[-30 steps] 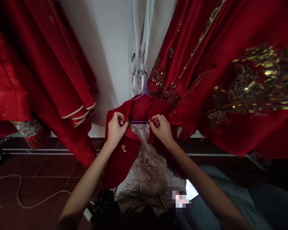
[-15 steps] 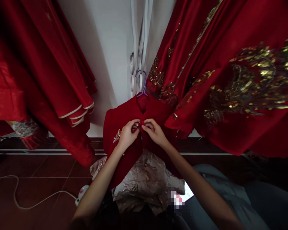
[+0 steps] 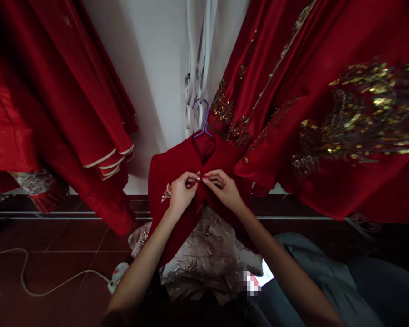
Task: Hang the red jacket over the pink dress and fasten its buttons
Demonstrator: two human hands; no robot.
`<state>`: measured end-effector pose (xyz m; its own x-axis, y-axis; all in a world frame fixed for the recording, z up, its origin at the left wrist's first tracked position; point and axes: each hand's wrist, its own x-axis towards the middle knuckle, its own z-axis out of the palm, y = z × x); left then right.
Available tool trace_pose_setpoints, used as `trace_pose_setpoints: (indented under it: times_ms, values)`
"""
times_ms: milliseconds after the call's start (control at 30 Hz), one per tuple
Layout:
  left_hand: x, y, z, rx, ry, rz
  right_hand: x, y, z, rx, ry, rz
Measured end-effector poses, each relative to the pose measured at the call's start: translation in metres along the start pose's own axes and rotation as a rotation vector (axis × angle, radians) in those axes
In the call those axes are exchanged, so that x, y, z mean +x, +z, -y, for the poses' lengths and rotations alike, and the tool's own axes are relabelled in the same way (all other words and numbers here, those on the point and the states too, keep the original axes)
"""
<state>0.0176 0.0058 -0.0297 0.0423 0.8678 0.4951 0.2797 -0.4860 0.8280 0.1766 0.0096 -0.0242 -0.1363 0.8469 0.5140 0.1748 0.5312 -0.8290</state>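
A red jacket [image 3: 168, 168] with a V-shaped neck hangs on a purple hanger [image 3: 206, 119] in front of me. At its front, just below the neck, my left hand [image 3: 183, 193] pinches the fabric beside a small shiny button [image 3: 198, 176]. Close to it, my right hand [image 3: 226, 190] pinches the opposite front edge, where a small red loop or strip shows between the fingertips. The fingertips of both hands nearly meet. A beaded brooch-like ornament [image 3: 167, 193] sits on the jacket's chest, left of my left hand.
Red garments [image 3: 98, 113] hang on the left, and red garments with gold sequins [image 3: 378, 104] on the right. Below the jacket lies shiny beige fabric [image 3: 204, 254]. A lit phone screen [image 3: 267, 274] is at lower right. A white cable [image 3: 64, 281] runs across the tiled floor.
My fingers have shifted slightly at the fastening; the shiny button and red strip now show between them. The jacket's neck opening looks wider, and its hanger shows a little more.
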Motion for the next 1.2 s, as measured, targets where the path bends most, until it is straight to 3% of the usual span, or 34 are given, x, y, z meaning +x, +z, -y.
trace_pose_setpoints:
  times_ms: [200,333,767,867,1067,1200]
  values:
    - [0.001,-0.017,-0.018,0.262,0.256,0.156,-0.002,-0.003,0.012,-0.164,-0.131,-0.111]
    - [0.004,-0.019,-0.021,0.274,0.261,0.203,-0.005,-0.002,0.016,-0.163,-0.136,-0.135]
    - [0.011,-0.012,-0.019,0.305,0.334,0.174,0.0,0.0,0.015,-0.054,-0.065,-0.101]
    - [0.008,-0.008,-0.015,0.118,0.228,0.178,-0.002,0.004,0.018,-0.137,-0.11,-0.107]
    - [-0.004,0.003,-0.005,-0.564,-0.231,0.211,-0.025,0.017,0.017,-0.336,-0.197,-0.022]
    - [-0.004,0.007,0.0,-0.749,-0.312,0.237,-0.043,0.014,0.007,-0.378,-0.141,0.033]
